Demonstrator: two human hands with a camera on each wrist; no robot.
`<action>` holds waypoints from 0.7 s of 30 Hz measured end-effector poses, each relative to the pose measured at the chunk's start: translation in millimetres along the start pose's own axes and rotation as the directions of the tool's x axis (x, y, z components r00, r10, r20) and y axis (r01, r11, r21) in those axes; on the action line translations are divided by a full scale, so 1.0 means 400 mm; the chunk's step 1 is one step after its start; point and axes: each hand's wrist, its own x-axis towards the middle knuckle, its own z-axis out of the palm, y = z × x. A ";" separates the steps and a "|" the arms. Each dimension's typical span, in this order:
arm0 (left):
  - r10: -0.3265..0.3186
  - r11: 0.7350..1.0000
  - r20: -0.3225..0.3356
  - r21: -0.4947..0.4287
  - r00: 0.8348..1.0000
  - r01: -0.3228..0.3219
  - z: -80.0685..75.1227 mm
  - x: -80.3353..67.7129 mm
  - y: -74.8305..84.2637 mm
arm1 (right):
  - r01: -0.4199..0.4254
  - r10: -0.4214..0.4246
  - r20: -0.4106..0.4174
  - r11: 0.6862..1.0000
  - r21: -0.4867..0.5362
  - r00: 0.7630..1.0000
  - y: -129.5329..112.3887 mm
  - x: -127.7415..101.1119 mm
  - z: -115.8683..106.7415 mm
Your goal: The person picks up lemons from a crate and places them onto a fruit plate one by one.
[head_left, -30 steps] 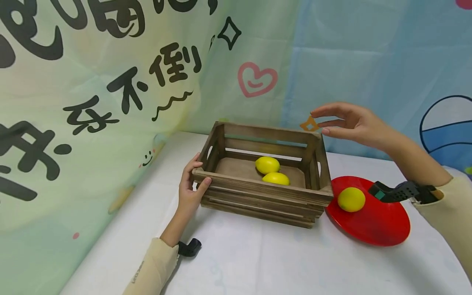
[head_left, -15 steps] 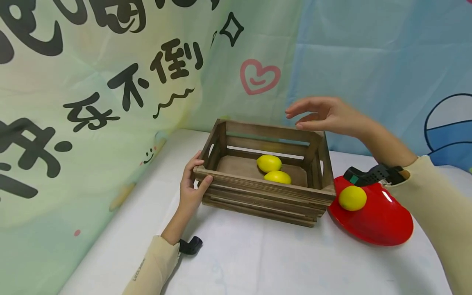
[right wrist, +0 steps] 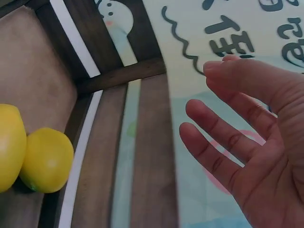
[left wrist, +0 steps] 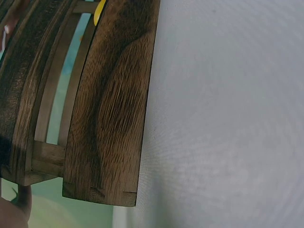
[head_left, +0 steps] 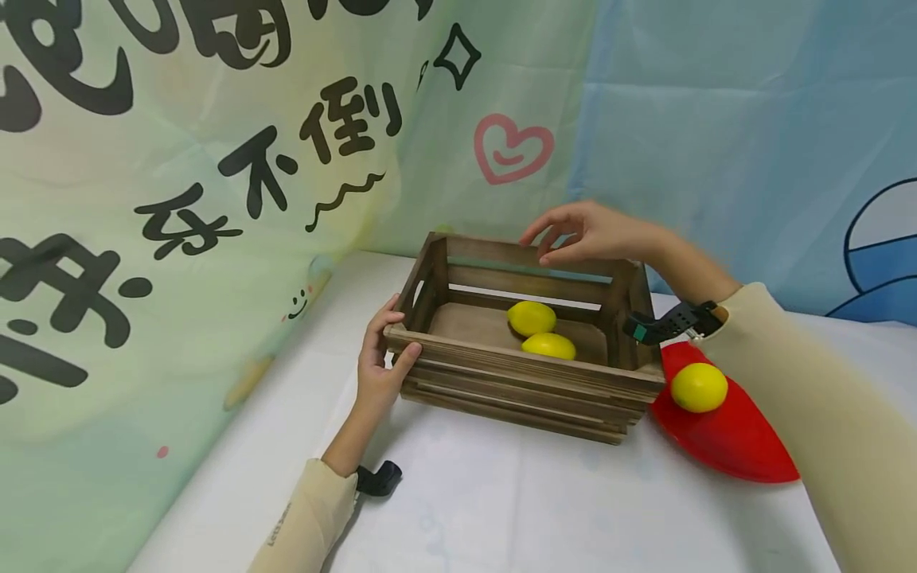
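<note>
A dark wooden slatted crate (head_left: 516, 374) stands on the white table and holds two yellow lemons (head_left: 532, 317) (head_left: 548, 345). My left hand (head_left: 382, 362) grips the crate's front left corner, thumb on the rim. My right hand (head_left: 576, 233) hovers over the crate's back rim, fingers spread and holding nothing. In the right wrist view the open palm (right wrist: 247, 142) hangs above the back slats (right wrist: 147, 156) with both lemons (right wrist: 45, 159) below. The left wrist view is filled by the crate's side (left wrist: 109, 114). A third lemon (head_left: 698, 387) lies on a red plate (head_left: 723, 442) to the crate's right.
A printed cloth backdrop (head_left: 215, 159) with black characters and a pink heart hangs close behind and to the left of the table. White tabletop (head_left: 544, 509) spreads in front of the crate. The red plate touches the crate's right side.
My right hand has moved left and down, from beyond the crate's back right corner to above its back rim. My left hand has kept its grip on the crate.
</note>
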 end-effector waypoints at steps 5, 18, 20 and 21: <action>-0.002 1.000 0.000 0.003 1.000 0.002 0.001 0.002 0.016 | -0.069 0.068 0.070 0.998 0.014 0.995 0.026 0.039 0.022; -0.011 1.000 0.000 -0.006 1.000 0.011 0.017 0.011 0.079 | -0.165 0.181 0.282 0.983 -0.079 0.942 0.108 0.064 0.071; -0.013 1.000 -0.005 -0.006 1.000 0.013 0.016 0.009 0.078 | -0.165 0.183 0.316 0.983 -0.086 0.931 0.114 0.068 0.073; -0.014 1.000 -0.007 -0.005 1.000 0.014 0.016 0.009 0.078 | -0.161 0.185 0.328 0.982 -0.098 0.927 0.115 0.071 0.074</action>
